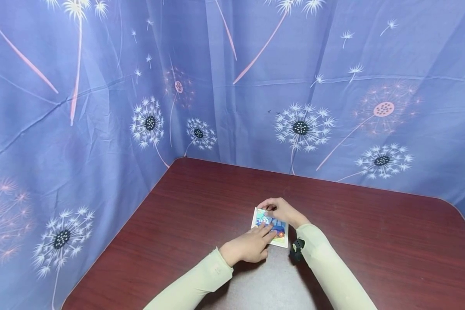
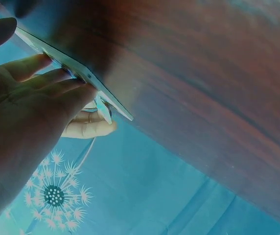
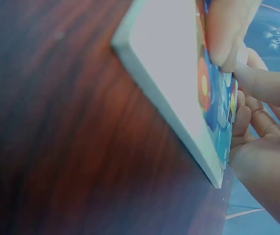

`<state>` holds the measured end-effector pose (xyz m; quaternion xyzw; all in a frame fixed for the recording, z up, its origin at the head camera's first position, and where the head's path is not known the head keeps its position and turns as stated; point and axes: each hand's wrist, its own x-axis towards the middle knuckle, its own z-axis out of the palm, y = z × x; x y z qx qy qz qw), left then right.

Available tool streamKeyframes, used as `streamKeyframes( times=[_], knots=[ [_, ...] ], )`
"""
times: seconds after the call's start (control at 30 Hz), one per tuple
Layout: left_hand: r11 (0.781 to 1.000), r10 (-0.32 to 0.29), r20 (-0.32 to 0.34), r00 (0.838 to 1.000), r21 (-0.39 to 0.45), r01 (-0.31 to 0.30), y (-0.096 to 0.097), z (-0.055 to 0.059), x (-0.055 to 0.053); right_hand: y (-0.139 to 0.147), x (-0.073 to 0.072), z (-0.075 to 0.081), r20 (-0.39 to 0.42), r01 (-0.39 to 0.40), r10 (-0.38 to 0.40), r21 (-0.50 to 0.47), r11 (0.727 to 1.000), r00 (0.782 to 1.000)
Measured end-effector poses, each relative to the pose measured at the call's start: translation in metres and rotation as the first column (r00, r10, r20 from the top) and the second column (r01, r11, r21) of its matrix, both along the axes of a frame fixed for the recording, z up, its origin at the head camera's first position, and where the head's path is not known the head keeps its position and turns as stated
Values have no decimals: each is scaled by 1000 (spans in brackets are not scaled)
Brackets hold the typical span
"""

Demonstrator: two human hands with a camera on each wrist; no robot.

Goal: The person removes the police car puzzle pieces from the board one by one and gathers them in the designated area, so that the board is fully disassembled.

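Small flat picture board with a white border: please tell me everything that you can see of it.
The small flat picture board with a white border lies picture side up on the dark red-brown, wood-grained table. It looks four-sided and stiff, like thick card, with a mostly blue cartoon picture showing round white eyes and a red-orange disc. The left hand rests fingers on it, hiding part; the right hand curls at its far edge.

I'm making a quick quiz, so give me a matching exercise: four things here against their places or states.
1. Bare left hand
2. Bare right hand
3. White-bordered rectangular picture board
4. Blue dandelion-print cloth

A. Rests on dark red-brown wood-look tabletop
B. Hangs beyond the tabletop
C. Pinches small flat pale piece
D. Lies across the board

Pairs: 1-D; 2-C; 3-A; 4-B
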<state>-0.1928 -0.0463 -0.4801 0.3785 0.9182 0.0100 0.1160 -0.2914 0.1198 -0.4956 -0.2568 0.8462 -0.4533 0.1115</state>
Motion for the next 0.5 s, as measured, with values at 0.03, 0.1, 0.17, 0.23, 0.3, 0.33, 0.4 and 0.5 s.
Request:
streamKeyframes(
  times=[0.03, 0.1, 0.17, 0.23, 0.3, 0.33, 0.4, 0.5],
  knots=[
    [1000, -1, -3, 1000, 1, 1, 0, 0, 0, 0, -1, -1, -3, -7, 7, -5, 1000, 1000],
    [1000, -2, -9, 1000, 3, 2, 0, 0, 0, 1, -1, -1, -4, -23, 23, -13, 1000, 1000],
    [1000, -7, -16, 1000, 4, 7, -1, 0, 0, 2, -2, -2, -10, -42, 42, -11, 999, 999],
    [1000, -12, -24, 1000, 5, 12, -1, 0, -1, 4, -2, -1, -14, -59, 59, -3, 998, 998],
    [1000, -14, -25, 1000, 6, 14, -1, 0, -1, 6, -2, 0, -14, -74, 74, 2, 997, 997],
    [1000, -14, -23, 1000, 5, 15, -1, -1, -1, 7, -2, -1, -14, -79, 79, 3, 997, 997],
    [1000, -13, -17, 1000, 6, 13, -1, -1, -1, 7, -2, -2, -7, -88, 88, -10, 996, 996],
    [1000, -12, -14, 1000, 2, 13, -1, -1, -1, 7, -2, -3, -7, -98, 97, -36, 995, 995]
  ],
)
